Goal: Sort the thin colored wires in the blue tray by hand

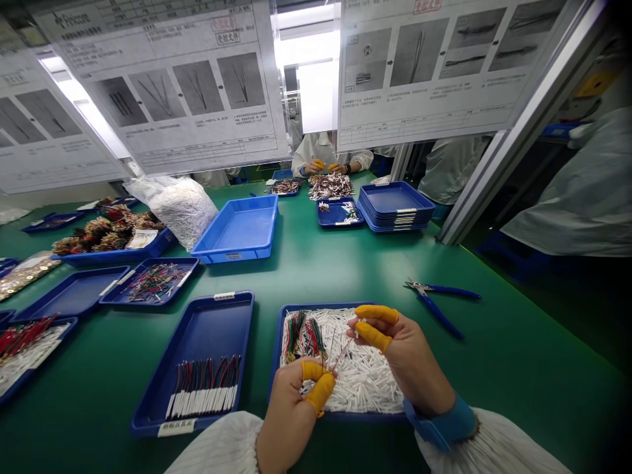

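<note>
My left hand (299,408), with yellow finger covers, pinches thin wires (340,355) at the near left of a blue tray (345,416) full of white tubes (372,378). Above the tray's right part, my right hand (402,345) has its covered thumb and finger closed on a small white piece (362,322) at the wires' upper end. Red, green and black wire bundles (305,332) lie on the tubes at the back left. Left of this tray, another blue tray (210,329) holds a row of wires with white sleeves (203,400).
Blue-handled pliers (442,301) lie open on the green table (518,349) at the right. Stacked blue trays (397,205), an empty light blue bin (237,227) and a bag of white pieces (180,207) stand farther back. A person (332,155) works across the table.
</note>
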The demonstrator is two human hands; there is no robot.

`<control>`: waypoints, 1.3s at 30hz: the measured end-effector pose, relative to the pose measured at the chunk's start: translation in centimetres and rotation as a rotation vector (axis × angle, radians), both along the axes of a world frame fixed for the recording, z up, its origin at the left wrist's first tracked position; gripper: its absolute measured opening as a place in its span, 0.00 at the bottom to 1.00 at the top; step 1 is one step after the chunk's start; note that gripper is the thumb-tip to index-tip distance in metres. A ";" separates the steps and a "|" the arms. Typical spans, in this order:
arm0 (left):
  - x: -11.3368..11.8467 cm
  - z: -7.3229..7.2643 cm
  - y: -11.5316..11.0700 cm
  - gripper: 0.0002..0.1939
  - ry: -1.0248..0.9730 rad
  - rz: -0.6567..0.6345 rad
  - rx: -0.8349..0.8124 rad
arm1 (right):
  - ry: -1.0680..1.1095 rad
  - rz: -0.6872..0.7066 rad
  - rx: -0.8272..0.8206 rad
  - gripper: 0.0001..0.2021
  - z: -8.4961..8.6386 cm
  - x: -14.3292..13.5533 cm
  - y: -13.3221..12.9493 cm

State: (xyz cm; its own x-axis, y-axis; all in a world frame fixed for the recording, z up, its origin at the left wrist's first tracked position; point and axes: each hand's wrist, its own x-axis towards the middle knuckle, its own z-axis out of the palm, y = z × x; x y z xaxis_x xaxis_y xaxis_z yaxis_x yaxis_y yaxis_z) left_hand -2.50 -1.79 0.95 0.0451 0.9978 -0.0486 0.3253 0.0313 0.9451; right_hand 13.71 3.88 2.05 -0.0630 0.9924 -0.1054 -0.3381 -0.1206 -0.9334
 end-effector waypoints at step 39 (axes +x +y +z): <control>0.1 -0.1 -0.1 0.04 -0.203 -0.052 -0.049 | 0.115 -0.086 0.027 0.09 -0.3 -0.9 -0.5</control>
